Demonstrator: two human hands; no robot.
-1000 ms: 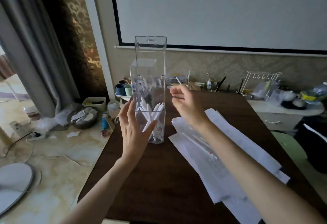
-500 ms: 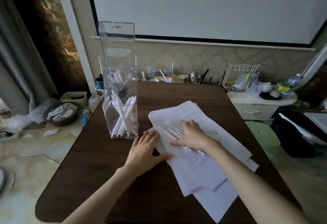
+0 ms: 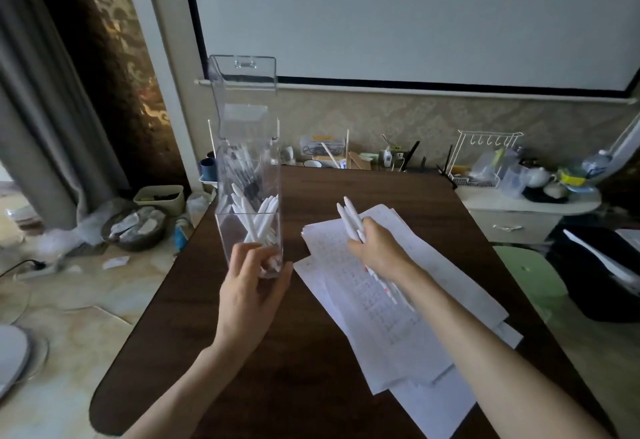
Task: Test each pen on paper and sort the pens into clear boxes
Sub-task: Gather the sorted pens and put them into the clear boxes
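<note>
L hand (image 3: 250,296) curled round base of 1 clear box (image 3: 247,147); boxed pens (image 3: 260,218) uncountable. R hand (image 3: 378,252) grips 2 white pens (image 3: 349,219), poss. 3, over paper sheets (image 3: 398,338), right of box.

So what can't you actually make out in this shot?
Head view, the only one:
- How many pens the right hand holds: its fingers cover their lower ends.
- Marks on the papers: too small and blurred to read.
- The clear box base: the left hand covers it.
- Dark pens: whether they are inside that box or behind it is lost in the see-through walls.
</note>
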